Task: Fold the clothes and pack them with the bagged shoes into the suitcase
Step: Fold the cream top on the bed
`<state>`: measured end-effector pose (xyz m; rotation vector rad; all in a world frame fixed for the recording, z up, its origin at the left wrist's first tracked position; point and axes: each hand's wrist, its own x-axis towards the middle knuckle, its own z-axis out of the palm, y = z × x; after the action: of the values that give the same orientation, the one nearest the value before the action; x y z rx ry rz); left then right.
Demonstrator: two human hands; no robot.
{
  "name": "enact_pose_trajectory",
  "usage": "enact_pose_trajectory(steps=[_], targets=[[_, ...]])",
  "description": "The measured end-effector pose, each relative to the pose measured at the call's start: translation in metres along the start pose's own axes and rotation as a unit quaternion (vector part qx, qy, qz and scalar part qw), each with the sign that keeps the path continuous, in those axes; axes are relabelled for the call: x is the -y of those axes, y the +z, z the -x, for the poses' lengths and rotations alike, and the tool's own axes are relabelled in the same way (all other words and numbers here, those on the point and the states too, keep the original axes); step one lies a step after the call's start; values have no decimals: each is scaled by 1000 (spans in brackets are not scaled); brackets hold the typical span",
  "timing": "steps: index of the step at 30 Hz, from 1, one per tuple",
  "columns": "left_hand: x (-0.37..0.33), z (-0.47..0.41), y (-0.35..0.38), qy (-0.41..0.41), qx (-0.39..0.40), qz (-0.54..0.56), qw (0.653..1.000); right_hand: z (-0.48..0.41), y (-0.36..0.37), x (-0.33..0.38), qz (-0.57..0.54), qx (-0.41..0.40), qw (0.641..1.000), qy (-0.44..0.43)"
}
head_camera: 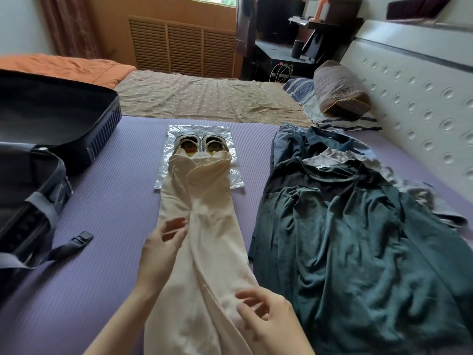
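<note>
Evidently early days; the long cream cloth garment (pixel 204 226) lies lengthwise on the purple ribbed mat (pixel 115 201), narrowed to a strip but not yet folded short, its far end lapping over the pale shoes in their clear plastic bag (pixel 212 144); the left hand (pixel 163 244) and right hand (pixel 266 319) rest on it with loose, spread fingers, gripping nothing; the heap of dark green clothes (pixel 358 239) lies unfolded alongside; the open navy suitcase (pixel 51 111) shows nothing packed, as far as I can see.

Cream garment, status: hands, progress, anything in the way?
Left hand, right hand loose-fingered on long cream garment, stretched lengthwise. Its far end overlaps clear plastic bag of shoes. Dark suitcase open, left.
</note>
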<state>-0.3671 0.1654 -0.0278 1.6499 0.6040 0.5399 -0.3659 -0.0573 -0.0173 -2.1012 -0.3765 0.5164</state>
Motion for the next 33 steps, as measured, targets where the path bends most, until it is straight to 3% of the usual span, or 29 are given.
enact_pose_trajectory(steps=[6, 10, 16, 20, 24, 29, 33], targets=[[32, 105, -22, -62, 17, 71, 995, 46, 15, -11, 182, 1, 983, 30], [46, 156, -21, -88, 15, 83, 993, 59, 35, -15, 230, -39, 972, 24], [46, 187, -26, -84, 25, 55, 995, 71, 49, -16, 226, -127, 966, 1], [45, 192, -30, -68, 37, 3, 997, 71, 53, -22, 254, -130, 958, 5], [45, 195, -31, -73, 69, -11, 995, 73, 55, -28, 192, -134, 972, -8], [48, 195, -35, -91, 75, 12, 993, 86, 62, -15, 118, -129, 983, -54], [46, 191, -36, -108, 55, 59, 991, 89, 79, -6, 134, -128, 977, -107]])
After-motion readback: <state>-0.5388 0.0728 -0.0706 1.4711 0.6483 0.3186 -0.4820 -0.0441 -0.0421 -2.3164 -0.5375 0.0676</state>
